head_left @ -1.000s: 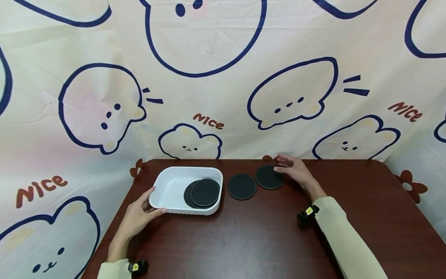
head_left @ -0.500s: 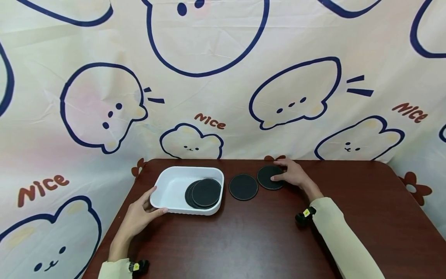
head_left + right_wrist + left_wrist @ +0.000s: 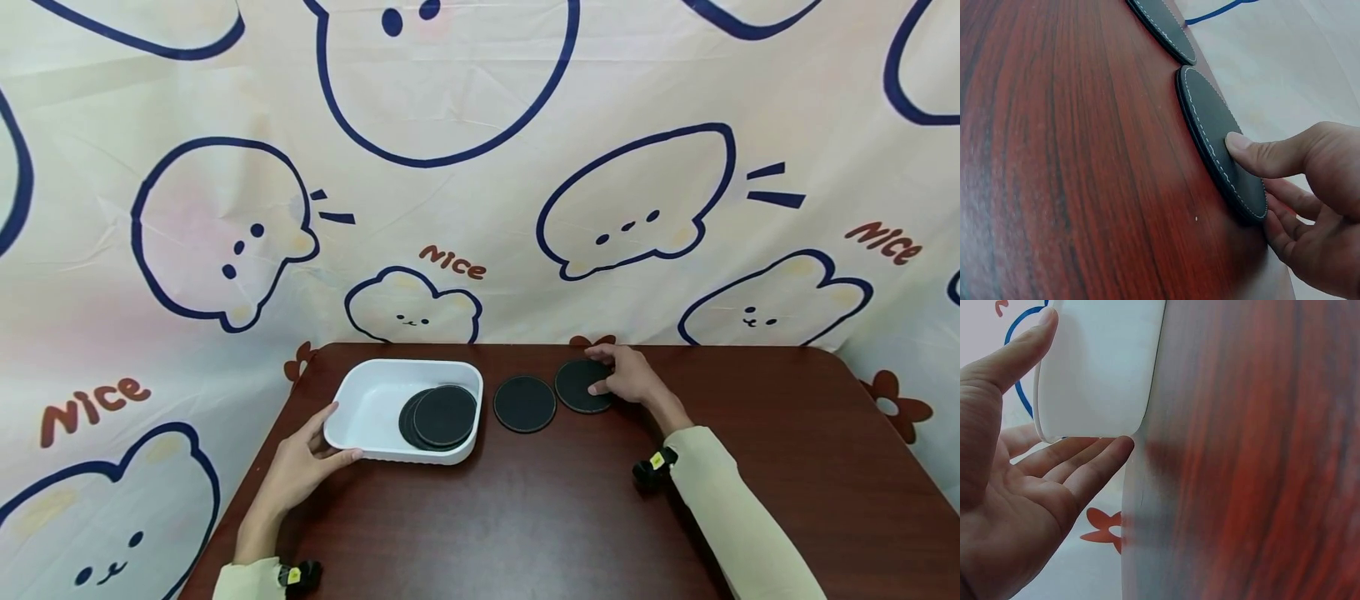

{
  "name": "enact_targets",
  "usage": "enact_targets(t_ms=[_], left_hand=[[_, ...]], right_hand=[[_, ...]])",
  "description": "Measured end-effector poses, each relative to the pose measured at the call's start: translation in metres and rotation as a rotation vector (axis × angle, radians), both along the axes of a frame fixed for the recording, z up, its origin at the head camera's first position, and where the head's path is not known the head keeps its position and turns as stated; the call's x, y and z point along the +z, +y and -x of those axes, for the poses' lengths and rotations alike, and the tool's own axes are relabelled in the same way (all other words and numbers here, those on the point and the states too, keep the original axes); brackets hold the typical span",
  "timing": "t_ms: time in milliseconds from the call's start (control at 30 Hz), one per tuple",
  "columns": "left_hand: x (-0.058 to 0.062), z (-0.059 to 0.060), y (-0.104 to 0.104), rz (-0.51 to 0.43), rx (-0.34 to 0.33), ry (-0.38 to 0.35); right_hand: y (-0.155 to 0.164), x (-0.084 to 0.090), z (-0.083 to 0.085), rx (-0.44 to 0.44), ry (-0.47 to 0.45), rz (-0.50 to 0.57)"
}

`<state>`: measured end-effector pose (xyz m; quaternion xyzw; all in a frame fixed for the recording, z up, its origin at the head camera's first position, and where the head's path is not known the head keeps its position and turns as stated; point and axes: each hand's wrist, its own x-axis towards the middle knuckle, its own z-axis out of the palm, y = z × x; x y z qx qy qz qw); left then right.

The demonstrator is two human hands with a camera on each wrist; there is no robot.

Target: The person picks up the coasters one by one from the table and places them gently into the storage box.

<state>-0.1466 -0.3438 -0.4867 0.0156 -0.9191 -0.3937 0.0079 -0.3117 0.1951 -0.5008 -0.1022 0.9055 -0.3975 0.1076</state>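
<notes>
My left hand [image 3: 296, 467] holds a white plastic tray [image 3: 367, 408] by its near left corner. In the left wrist view the thumb touches the tray's side wall and the fingers lie along its end. Inside the tray, at its right end, round black coasters [image 3: 444, 415] overlap in a pile. My right hand [image 3: 633, 375] pinches the right edge of another black coaster [image 3: 577, 387], thumb on top. White stitching runs round that coaster in the right wrist view, and its fingers are at the far edge, partly hidden. A further coaster [image 3: 524, 404] lies flat between it and the tray.
The dark brown wooden table [image 3: 525, 517] ends just behind the coasters and tray. A pale cloth [image 3: 420, 208] with cartoon bears hangs directly behind that back edge and along both sides.
My right hand has shifted slightly left and down, its thumb moving further onto the coaster and its fingers closing at the edge. The left hand and tray stay put.
</notes>
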Motion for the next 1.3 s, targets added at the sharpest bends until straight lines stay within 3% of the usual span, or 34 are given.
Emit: enact_targets(t_ms=[867,1300], left_hand=[[-0.001,0.0,0.0,0.002,0.005,-0.006],[-0.001,0.001,0.0,-0.01,0.005,-0.006]], right_hand=[[0.016,-0.008,-0.009,-0.057,-0.011,0.113],[0.023,-0.017,-0.025,-0.113,-0.001,0.275]])
